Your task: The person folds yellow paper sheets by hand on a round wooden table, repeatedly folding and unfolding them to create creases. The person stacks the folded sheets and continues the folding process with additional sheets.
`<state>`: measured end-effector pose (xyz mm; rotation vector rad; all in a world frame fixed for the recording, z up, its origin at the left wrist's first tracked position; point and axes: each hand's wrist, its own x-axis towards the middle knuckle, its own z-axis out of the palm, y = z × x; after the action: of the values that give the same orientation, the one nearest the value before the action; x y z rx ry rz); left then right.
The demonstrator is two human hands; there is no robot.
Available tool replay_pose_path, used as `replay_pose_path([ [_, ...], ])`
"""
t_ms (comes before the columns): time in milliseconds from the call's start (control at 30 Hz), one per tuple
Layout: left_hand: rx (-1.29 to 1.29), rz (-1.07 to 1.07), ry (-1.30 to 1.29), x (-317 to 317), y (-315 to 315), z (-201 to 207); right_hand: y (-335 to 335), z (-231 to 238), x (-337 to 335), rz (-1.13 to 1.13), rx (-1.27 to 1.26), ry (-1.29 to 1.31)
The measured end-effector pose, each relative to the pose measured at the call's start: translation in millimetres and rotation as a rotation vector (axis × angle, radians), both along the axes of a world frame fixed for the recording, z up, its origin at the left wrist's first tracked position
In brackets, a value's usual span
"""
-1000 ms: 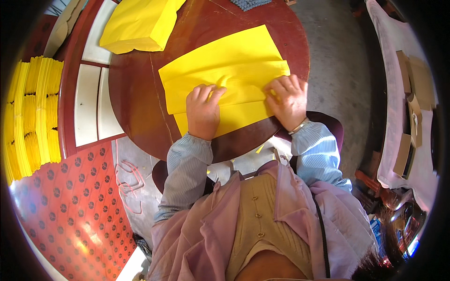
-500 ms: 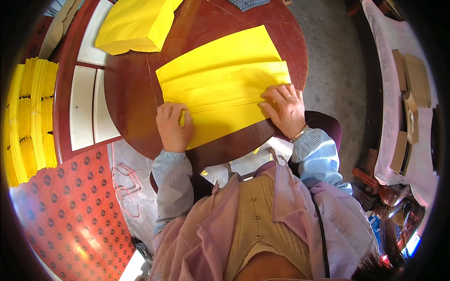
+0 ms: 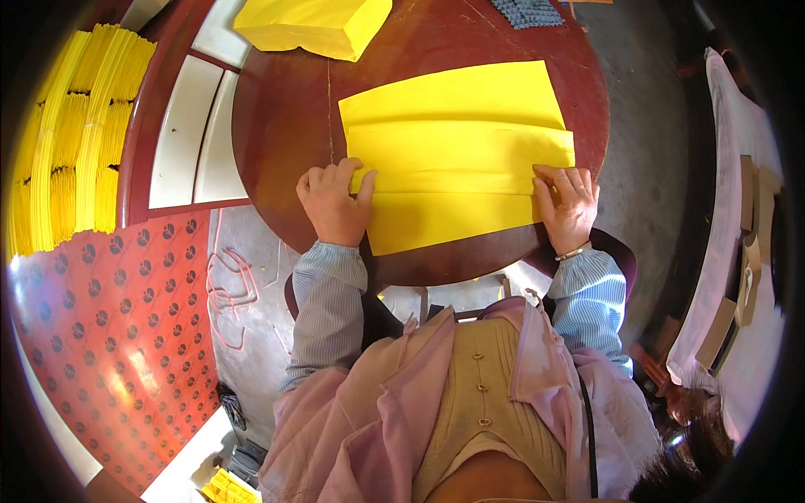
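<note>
A large yellow paper sheet [image 3: 461,155] lies on a round reddish-brown table [image 3: 277,126]. Crosswise folds run over it from side to side, and its near part forms a flat band toward me. At its left edge my left hand [image 3: 335,205] is closed, with thumb and forefinger on the paper near a fold line. My right hand [image 3: 572,205] pinches the opposite edge at about the same height, fingers bent and thumb beside them. Both wrists rest near the table's front rim.
A thick yellow paper stack [image 3: 314,25] sits at the table's far left. Bundled yellow papers [image 3: 75,142] stand beyond the white-panelled cabinet [image 3: 180,134]. A grey textured item [image 3: 527,12] lies at the far edge. Cardboard boxes [image 3: 749,268] rest on a pale cloth at right.
My right hand has moved from on top of the sheet to its right edge. My left hand stays at the left edge. The whole view has shifted, and the fold looks straighter.
</note>
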<state>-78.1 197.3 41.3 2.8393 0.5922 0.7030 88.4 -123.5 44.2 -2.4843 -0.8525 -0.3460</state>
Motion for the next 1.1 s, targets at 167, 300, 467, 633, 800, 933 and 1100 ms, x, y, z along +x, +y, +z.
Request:
replay_pose_path([
  [167, 0.045, -0.117, -0.147, 13.7, -8.0, 4.8, -2.5, -0.5, -1.9, -0.017, -0.027, 0.057],
  [300, -0.072, -0.286, -0.134, 26.0, -26.7, -2.0, -1.5, 5.8, -1.6, -0.006, -0.038, 0.052],
  [467, -0.114, -0.327, -0.125, 22.6, -31.0, -6.3, 21.5, 27.1, -3.6, 0.056, -0.034, -0.084],
  [633, -0.099, -0.319, -0.145, 27.6, -33.9, -10.6, 100.6, 18.2, -25.6, 0.424, 0.135, 0.009],
  [800, -0.149, -0.283, -0.108, 9.6, -20.5, -11.1, 102.1, 7.0, -31.2, 0.383, 0.079, 0.041],
  [933, -0.163, -0.296, -0.097, -16.2, 0.2, -3.9, 79.5, 6.4, -32.5, 0.353, 0.072, 0.035],
  [1100, -0.09, -0.28, -0.004, -20.2, 8.7, 17.7, 80.4, 8.2, -33.0, 0.343, 0.098, 0.016],
])
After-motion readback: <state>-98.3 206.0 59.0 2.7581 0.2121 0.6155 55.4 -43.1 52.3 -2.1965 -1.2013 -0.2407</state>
